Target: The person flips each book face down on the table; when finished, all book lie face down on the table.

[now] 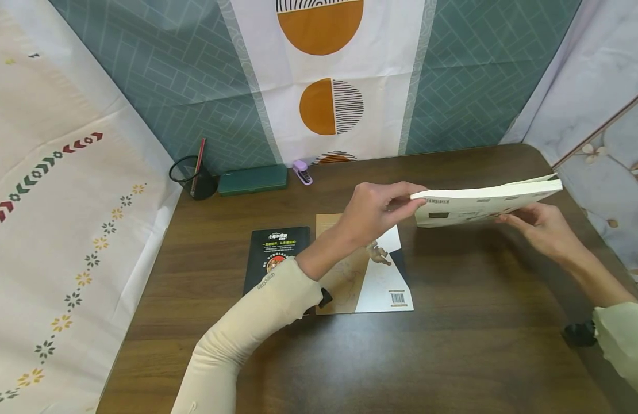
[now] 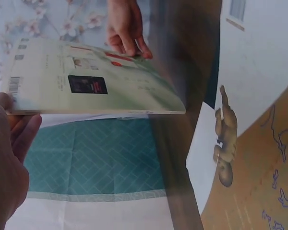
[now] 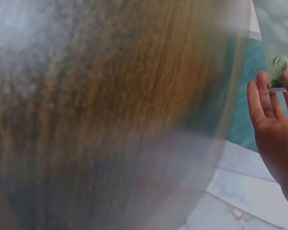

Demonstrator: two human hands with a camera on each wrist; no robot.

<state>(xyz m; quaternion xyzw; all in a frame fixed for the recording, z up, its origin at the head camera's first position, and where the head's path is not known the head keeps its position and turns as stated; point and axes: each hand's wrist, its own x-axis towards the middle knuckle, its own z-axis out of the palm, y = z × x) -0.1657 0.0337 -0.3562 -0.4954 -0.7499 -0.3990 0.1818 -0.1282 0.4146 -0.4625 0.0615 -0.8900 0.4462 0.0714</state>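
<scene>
A thick, pale-covered book (image 1: 471,208) is held up above the right part of the table, tilted, its printed cover with a barcode partly showing. My left hand (image 1: 381,210) pinches its left corner between thumb and fingers. At the book's lower right edge, my right hand (image 1: 544,230) grips it, the thumb on one face and fingers on the other in the right wrist view. Below my left forearm lies a brown-and-white book (image 1: 386,282), partly covered by the arm. A dark book (image 1: 257,253) is beside it on the left, its lower part hidden by the sleeve.
Along the back of the brown wooden table (image 1: 350,362) stand a black mesh pen cup (image 1: 205,187) with a red pencil, a dark green case (image 1: 253,179) and a small purple stapler (image 1: 302,172). Patterned cloth hangs behind and at both sides.
</scene>
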